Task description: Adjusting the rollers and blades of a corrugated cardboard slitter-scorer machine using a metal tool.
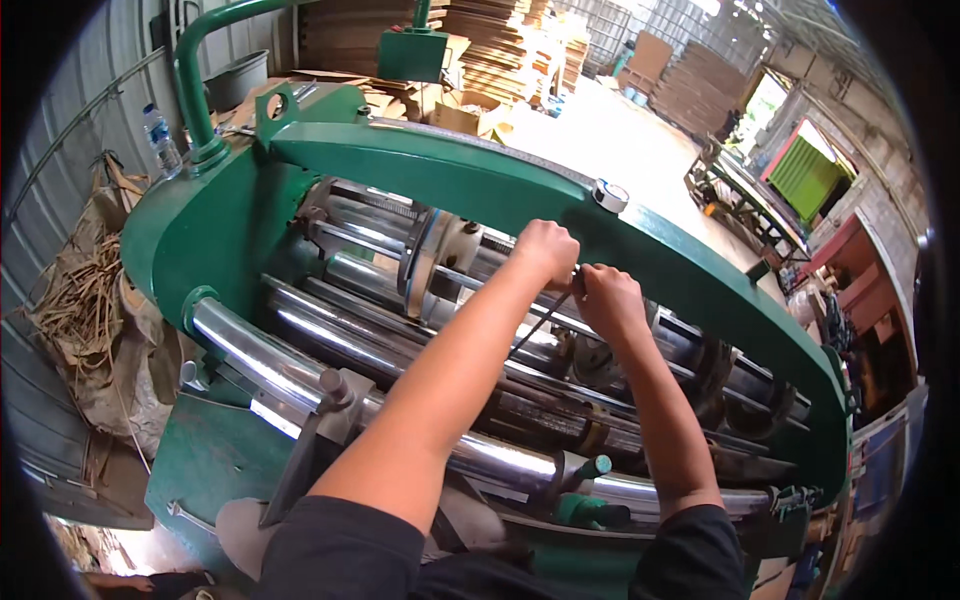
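Note:
Both my arms reach over the green machine [400, 150], into its row of shiny steel shafts and rollers. My left hand [547, 252] is closed in a fist above the upper shafts; what its fingers hold is hidden. Just right of it and close against it, my right hand [610, 300] is closed around the upper end of a thin dark rod [540, 326]. The rod slants down and left toward the lower rollers. Left of my hands, a ring-shaped collar [425, 265] sits on the upper shaft. More collars lie below and right of my hands.
A round white tape measure [610, 195] rests on the green beam beyond my hands. A plastic bottle [162, 142] stands at the machine's left end. Beside it hangs a sack [140, 340] of brown strips. Cardboard stacks [490, 50] stand behind. A thick steel bar [260, 355] crosses in front.

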The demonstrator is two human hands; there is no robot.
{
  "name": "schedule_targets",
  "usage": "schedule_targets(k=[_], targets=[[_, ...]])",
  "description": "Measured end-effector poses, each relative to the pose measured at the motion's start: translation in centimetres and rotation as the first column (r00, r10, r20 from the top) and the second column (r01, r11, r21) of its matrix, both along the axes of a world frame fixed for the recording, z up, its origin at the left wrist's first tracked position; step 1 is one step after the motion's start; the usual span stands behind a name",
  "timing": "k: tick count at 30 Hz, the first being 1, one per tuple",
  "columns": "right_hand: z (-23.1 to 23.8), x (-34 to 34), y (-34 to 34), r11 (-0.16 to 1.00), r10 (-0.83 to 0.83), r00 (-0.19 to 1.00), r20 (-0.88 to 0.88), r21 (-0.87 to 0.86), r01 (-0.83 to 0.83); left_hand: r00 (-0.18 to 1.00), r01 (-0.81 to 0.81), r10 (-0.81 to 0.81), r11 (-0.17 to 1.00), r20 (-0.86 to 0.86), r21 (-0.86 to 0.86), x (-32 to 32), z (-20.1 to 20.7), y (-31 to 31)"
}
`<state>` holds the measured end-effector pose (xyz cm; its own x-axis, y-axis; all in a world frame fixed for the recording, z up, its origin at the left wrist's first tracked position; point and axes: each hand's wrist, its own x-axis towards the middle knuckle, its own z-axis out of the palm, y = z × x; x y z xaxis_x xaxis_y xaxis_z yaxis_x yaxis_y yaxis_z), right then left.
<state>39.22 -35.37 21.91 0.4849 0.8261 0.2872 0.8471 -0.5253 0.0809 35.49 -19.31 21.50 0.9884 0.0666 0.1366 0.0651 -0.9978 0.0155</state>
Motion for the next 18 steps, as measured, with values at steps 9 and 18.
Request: schedule_targets(k=[9,18], targets=[[-1.6,2.3,-1.2,0.984,0.148,0.974,0.170,0.071,-0.162,0.998,-0.063,0.063,0.998,-0.017,-0.022,-0.4,1.0,-2.0],[-3.0,12.5,-4.0,0.999,-0.005,0.964,0.267,-0.042,0.017,0.907,-0.377,0.420,0.848,0.039,-0.371,-5.4,-1.6,-7.2]])
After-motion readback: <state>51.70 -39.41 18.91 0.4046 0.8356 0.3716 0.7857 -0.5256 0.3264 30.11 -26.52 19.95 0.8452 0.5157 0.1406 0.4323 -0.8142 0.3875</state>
